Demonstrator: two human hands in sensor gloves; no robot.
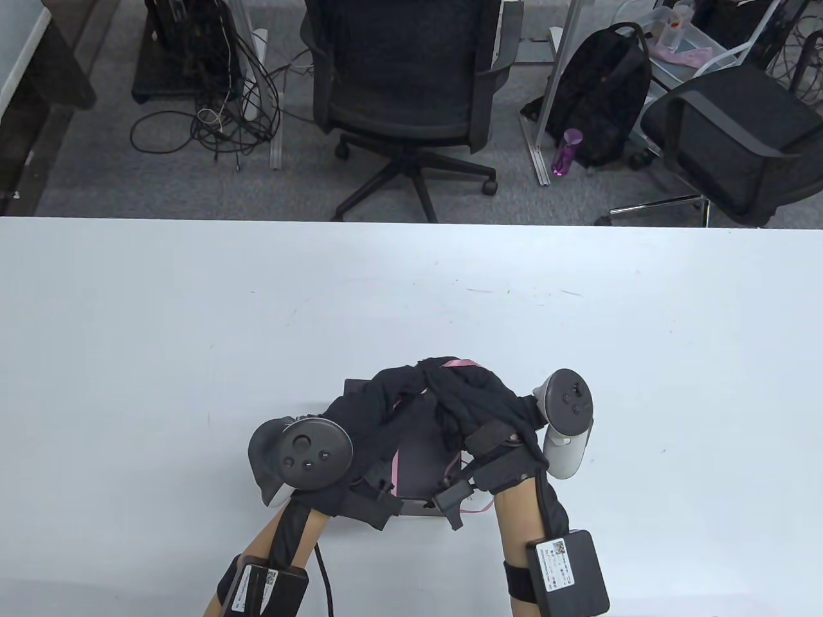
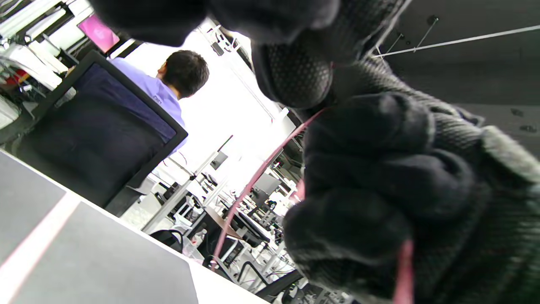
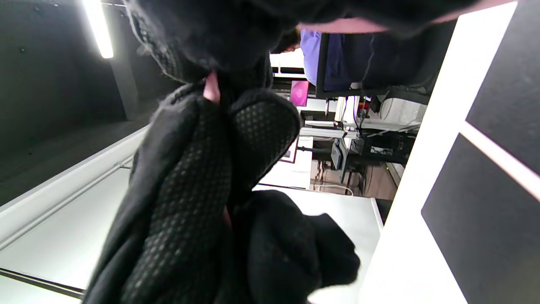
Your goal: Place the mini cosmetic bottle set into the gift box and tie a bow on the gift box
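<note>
Both hands: meet above the gift box, fingers curled round the pink ribbon, likely so the bow is formed right over the lid.
Left hand [image 1: 360,411]: fingers curled, the ribbon [image 2: 253,181] running into its grip.
Right hand [image 1: 479,402]: closed fist, pinching ribbon between fingertips [image 3: 261,126].
Gift box [image 1: 418,463]: dark, lid on, directly beneath both hands, ribbon strip across it.
Bottle set: not visible; presumably inside.
Beyond the hands: office chair [image 1: 405,77].

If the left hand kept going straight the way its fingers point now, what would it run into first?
Most likely the right hand: the left hand reaches up and rightward over the gift box, and both meet at the pink ribbon. Depth is unclear.
</note>
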